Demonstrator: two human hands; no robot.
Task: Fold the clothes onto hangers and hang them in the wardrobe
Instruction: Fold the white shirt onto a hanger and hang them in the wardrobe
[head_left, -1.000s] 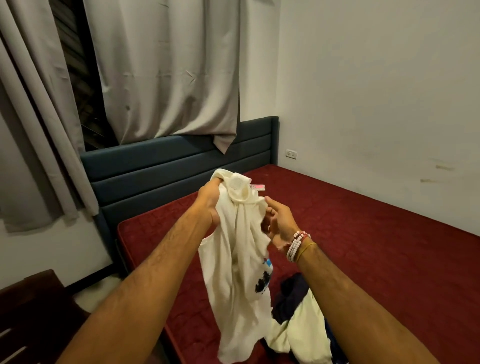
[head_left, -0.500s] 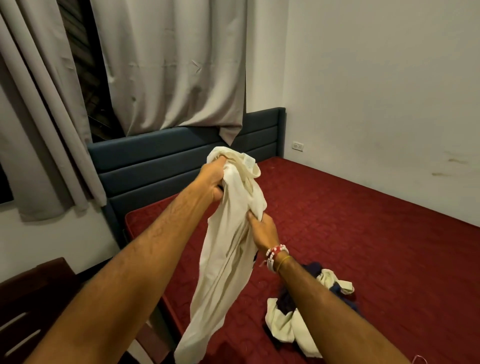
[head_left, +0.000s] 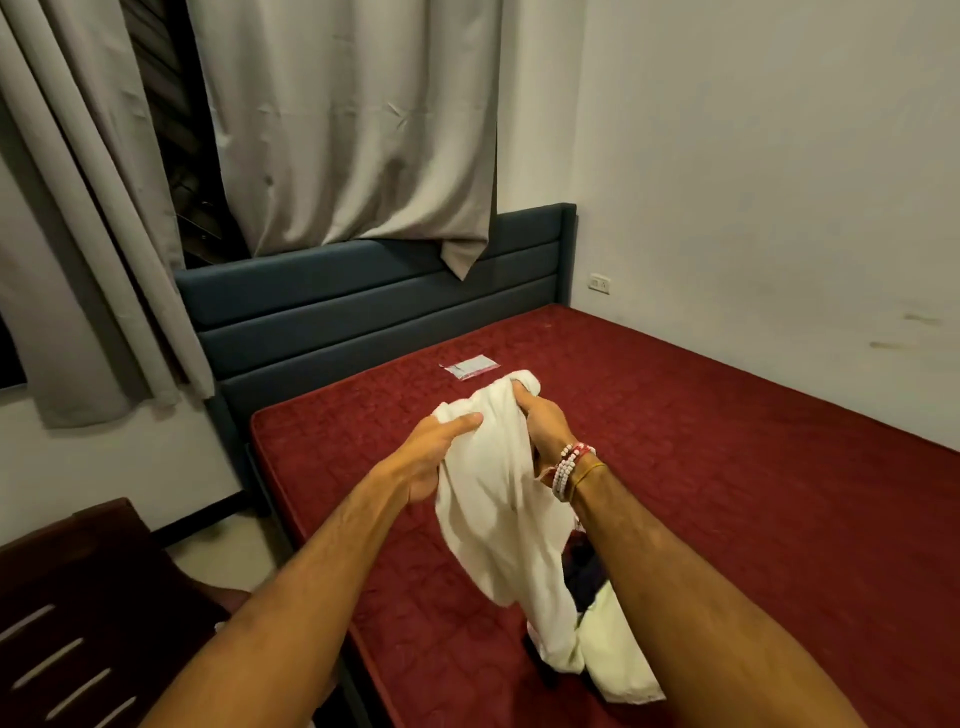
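Cream garment (head_left: 493, 509) held above bed (head_left: 727, 467); left hand (head_left: 431, 462) grips its 9 o'clock edge, right hand (head_left: 545, 426) its 3 o'clock.

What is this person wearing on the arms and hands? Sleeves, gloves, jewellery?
No gloves, no sleeves in view: both forearms are bare. The left hand and its wrist wear nothing. At the right hand, the wrist has several beaded bracelets, white and red, and a thin yellow band beside them.

white walls (head_left: 753, 156), grey curtains (head_left: 353, 130), navy headboard (head_left: 374, 301), red mattress (head_left: 727, 441), possibly wooden chair (head_left: 78, 597) lower left.
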